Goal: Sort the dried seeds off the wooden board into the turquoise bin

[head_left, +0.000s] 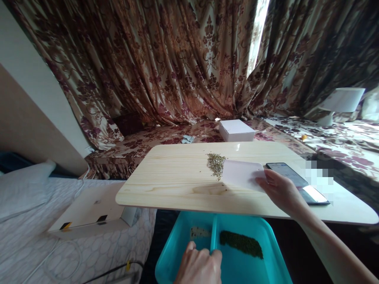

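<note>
My right hand [280,189] pinches a thin white plastic sheet [241,173] by its right end, tilted over the wooden tabletop [166,177]. The sheet's left edge touches or nearly touches a loose pile of small green-brown grains [216,163]. Below the table's front edge is a teal two-compartment bin [271,236]. My left hand [201,264] is closed over its divider [213,232], fingers curled down, tips hidden. A dark green heap of grains [241,243] lies in the right compartment. The left one holds a few scattered grains [200,232].
A phone [287,173] lies on the table, right of my right hand. Behind the table are a white box [237,130] and a small cloth [187,139]. At left, a flat carton [94,205] rests on the bed. A lamp [343,100] stands far right.
</note>
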A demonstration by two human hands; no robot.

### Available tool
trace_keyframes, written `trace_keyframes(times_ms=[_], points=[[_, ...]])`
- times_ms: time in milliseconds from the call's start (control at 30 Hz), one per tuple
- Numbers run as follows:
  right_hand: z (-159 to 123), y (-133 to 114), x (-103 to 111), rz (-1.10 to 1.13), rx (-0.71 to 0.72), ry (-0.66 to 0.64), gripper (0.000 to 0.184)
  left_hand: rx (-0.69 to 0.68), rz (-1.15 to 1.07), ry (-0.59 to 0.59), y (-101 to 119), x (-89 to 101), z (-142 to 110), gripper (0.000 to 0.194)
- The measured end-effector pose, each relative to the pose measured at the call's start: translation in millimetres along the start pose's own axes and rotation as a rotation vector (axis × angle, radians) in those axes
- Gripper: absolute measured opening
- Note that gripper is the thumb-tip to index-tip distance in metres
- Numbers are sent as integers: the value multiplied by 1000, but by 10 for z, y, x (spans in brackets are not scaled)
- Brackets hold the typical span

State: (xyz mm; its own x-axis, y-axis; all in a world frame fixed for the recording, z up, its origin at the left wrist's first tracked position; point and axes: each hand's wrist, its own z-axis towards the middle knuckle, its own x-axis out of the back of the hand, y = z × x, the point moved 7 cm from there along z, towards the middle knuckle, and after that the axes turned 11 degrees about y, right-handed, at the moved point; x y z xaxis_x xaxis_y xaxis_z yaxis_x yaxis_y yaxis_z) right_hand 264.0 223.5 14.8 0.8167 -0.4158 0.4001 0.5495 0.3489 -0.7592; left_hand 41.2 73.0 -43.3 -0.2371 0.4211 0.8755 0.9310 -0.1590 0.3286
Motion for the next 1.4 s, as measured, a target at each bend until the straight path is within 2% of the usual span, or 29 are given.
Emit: trace_keyframes(times_ms=[233,433,600,933,1067,1267,1400], points=[[-93,-4,56,109,-84,-41,18,1,-4,-1,35,31,-12,41],[-105,55,107,71,-101,-33,21,12,11,-8,32,27,-21,40],[-157,4,174,102,-112,-34,25,0,2,5,37,44,-31,39],[-172,107,-2,223,-157,-6,42,-11,-38,101,-162,-6,-63,39],[-192,50,-57,216,-158,-93,43,-19,-38,143,-221,-4,-59,38],[-222,35,-152,232,-179,-142,47,20,-40,139,-301,67,-105,37],[-414,-17,-264,288,-230,-348,44,55,-10,106,-308,137,-158,38]])
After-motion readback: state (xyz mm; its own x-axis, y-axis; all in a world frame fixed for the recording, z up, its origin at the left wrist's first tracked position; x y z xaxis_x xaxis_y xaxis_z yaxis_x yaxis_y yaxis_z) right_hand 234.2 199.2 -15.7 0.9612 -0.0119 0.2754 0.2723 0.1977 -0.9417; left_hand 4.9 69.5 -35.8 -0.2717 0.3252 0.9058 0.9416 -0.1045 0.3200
